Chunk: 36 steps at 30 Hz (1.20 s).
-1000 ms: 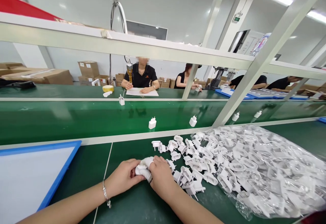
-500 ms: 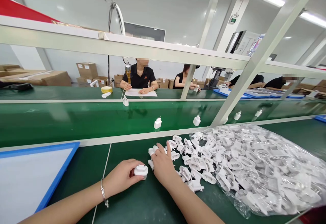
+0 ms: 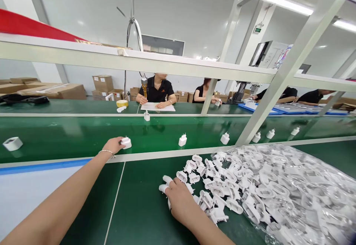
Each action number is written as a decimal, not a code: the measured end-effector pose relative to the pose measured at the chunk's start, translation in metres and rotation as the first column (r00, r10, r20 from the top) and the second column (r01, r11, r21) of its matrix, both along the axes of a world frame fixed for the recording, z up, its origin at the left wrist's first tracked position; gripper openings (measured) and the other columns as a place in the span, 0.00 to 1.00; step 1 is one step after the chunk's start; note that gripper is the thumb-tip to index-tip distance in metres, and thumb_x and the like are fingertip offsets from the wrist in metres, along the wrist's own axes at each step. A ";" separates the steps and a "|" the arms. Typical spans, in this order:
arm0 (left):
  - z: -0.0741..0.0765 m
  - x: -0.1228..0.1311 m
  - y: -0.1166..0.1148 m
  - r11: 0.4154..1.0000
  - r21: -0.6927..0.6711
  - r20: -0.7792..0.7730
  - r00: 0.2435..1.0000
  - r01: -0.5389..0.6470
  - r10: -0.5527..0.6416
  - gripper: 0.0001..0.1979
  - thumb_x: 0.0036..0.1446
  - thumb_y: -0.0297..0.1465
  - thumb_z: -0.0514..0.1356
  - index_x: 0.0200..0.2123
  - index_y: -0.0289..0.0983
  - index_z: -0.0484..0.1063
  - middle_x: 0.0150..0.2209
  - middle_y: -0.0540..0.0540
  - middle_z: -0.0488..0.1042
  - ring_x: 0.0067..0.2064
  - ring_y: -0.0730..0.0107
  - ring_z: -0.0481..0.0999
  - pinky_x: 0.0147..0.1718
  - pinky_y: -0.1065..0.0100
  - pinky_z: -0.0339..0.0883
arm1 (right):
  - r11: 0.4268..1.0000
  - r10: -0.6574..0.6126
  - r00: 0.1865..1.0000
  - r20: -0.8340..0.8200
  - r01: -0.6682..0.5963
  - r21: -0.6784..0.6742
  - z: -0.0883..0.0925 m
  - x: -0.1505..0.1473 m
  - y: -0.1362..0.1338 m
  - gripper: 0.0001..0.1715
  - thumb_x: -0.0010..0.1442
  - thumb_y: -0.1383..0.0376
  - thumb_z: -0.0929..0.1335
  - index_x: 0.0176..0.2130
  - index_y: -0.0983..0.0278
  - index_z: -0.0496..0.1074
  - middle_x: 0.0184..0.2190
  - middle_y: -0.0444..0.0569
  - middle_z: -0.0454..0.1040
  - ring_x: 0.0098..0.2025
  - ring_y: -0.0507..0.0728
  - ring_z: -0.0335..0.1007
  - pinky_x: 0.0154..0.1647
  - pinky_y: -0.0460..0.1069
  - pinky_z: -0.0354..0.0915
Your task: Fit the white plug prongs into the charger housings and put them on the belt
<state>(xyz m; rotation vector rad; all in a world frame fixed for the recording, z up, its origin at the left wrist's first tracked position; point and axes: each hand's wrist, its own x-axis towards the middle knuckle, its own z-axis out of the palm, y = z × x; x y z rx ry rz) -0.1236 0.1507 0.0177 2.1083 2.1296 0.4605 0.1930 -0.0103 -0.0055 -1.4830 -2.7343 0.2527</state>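
Note:
My left hand [image 3: 113, 145] reaches out over the green conveyor belt [image 3: 69, 133], fingers on a white plug adapter [image 3: 126, 142] resting on the belt. My right hand [image 3: 180, 197] lies at the edge of a loose heap of white plug pieces [image 3: 211, 185] on the green bench mat [image 3: 133, 200]. A few white pieces [image 3: 164, 184] stick out between its fingers. Beside the heap lies a clear plastic bag [image 3: 289, 196] packed with more white pieces.
Further white adapters [image 3: 182, 140] stand spaced along the belt, and one [image 3: 12, 143] lies on its side at the left. A blue-edged white board [image 3: 33, 185] lies at the near left. Co-workers sit beyond the belt, under a pale metal frame [image 3: 167, 65].
My left hand has moved from the bench out onto the belt with the adapter. My right hand stays at the heap. The whole view has shifted slightly.

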 end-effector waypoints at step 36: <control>-0.025 0.028 -0.091 0.911 0.094 0.074 0.910 0.402 -0.409 0.16 0.62 0.35 0.47 0.35 0.39 0.75 0.38 0.44 0.78 0.42 0.60 0.76 0.46 0.62 0.69 | 0.995 0.094 0.995 -0.015 -0.093 0.032 -0.013 0.017 0.003 0.24 0.52 0.78 0.64 0.46 0.63 0.75 0.59 0.53 0.64 0.59 0.65 0.56 0.63 0.62 0.50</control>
